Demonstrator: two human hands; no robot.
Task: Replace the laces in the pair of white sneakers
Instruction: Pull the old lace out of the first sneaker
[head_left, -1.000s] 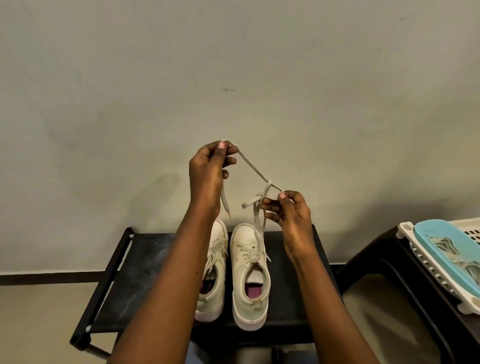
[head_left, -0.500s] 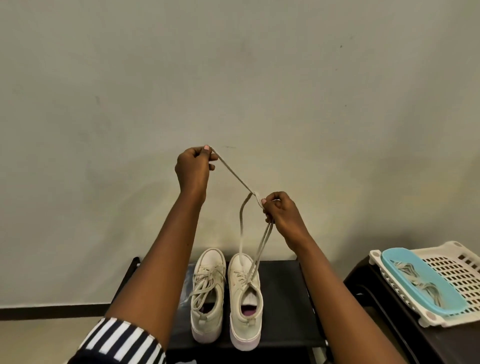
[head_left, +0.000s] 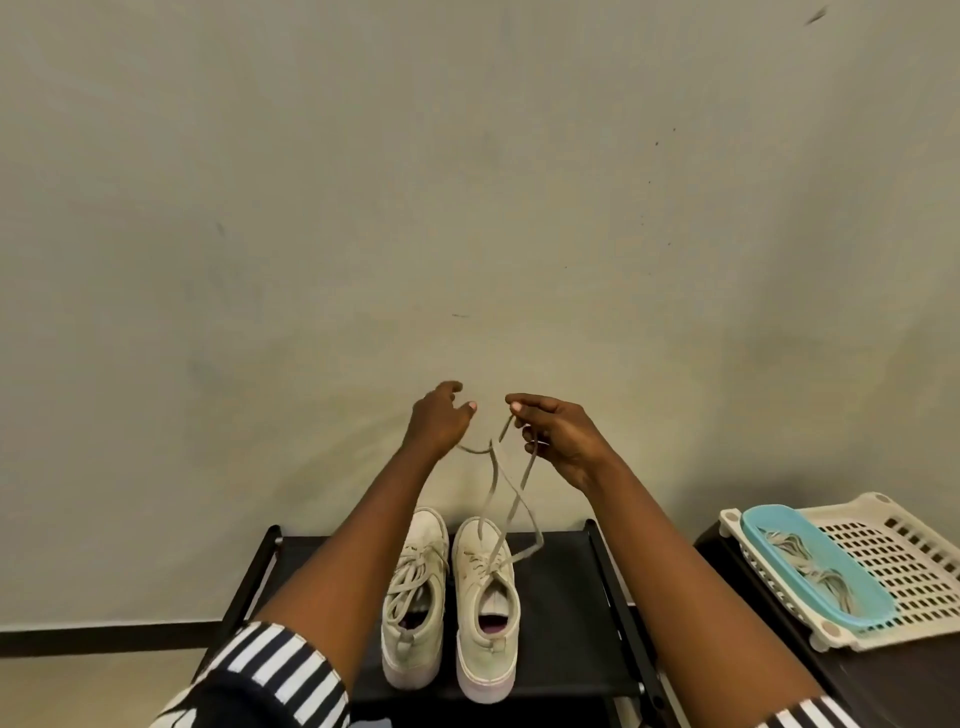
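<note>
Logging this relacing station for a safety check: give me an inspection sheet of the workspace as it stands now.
Surface: black rack, both sneakers standing on it.
Job's things: left sneaker loosely laced; right sneaker with its lace held above it.
Clutter: blue tray of loose laces in a white basket, right side.
Hands: right hand pinches the lace; left hand has thumb and forefinger apart, grip unclear.
Cables: nothing seen.
Surroundings: plain wall, dark skirting.

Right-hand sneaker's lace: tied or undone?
Undone. The lace runs loose from the right-hand sneaker up to the right hand, whose fingers pinch it; no bow shows.
</note>
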